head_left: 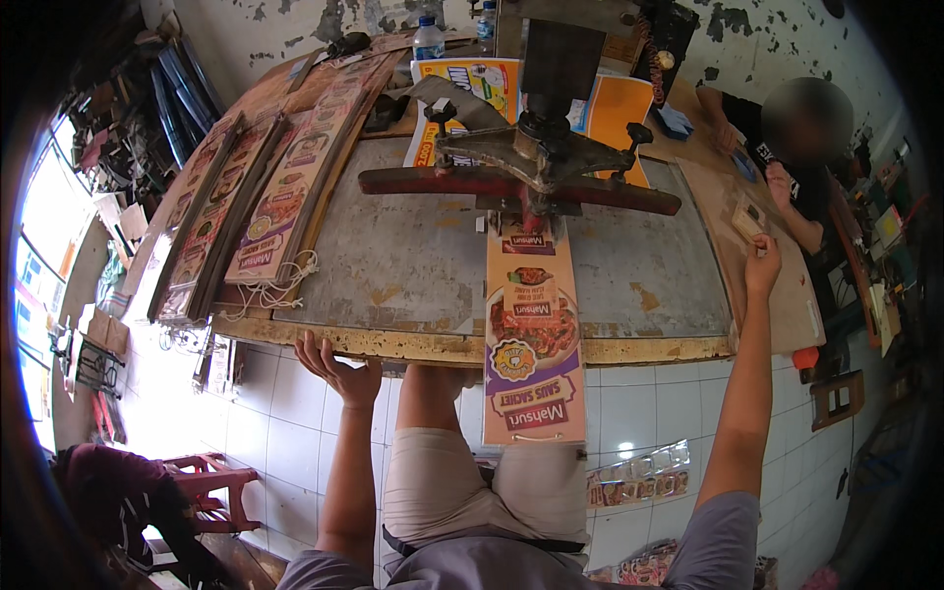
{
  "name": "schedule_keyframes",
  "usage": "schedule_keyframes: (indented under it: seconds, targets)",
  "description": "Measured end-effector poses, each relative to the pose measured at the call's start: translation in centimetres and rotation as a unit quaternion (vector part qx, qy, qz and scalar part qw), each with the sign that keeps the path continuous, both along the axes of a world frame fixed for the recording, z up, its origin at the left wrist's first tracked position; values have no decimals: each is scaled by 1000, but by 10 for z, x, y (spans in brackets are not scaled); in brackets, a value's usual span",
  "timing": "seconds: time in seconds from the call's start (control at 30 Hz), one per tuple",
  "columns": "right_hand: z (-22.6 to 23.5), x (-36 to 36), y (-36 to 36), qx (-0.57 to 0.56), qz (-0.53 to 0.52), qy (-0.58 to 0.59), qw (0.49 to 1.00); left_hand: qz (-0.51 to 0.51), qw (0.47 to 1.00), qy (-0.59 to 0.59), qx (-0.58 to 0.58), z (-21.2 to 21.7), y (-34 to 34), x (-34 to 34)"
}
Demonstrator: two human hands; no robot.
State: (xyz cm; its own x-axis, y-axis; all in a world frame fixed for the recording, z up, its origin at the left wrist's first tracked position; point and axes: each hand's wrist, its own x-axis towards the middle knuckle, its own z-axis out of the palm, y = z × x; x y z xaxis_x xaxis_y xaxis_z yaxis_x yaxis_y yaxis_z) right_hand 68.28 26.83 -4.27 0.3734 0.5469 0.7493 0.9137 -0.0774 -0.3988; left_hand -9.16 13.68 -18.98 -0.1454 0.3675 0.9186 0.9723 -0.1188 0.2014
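Observation:
At the table's front edge, my left hand rests with its fingers spread and nothing in it. My right hand reaches out to the right side, its fingertips closed on the near end of a small tan rectangular piece with a darker middle. A long printed cardboard strip lies in front of me, its far end under the press head and its near end hanging past the table edge over my lap. White string shows at that near end.
Stacks of printed strips lie at the left, with loose white strings. Orange-yellow printed sheets and a water bottle stand behind the press. At the right sits a co-worker, hands near the tan piece. A red stool stands lower left.

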Motion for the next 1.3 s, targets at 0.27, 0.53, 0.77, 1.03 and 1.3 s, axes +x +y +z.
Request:
schedule_keyframes:
  seconds: [0.27,0.53,0.77,1.03,1.3]
  targets:
    - [-1,4,2,3,4,-22,1000,-6,1000,-12,-2,-2,0,0]
    - [3,-5,3,-4,7,-49,999,-6,1000,-12,-25,-1,-5,-1]
    - [30,-137,-51,-34,214,9,976,-25,999,-12,-33,7,-13,-1]
    - [43,-349,-208,-244,495,-121,825,-40,999,-9,-20,14,-17,-1]
    - [47,-376,-235,-238,451,-152,847,-50,998,-17,-28,19,-19,2]
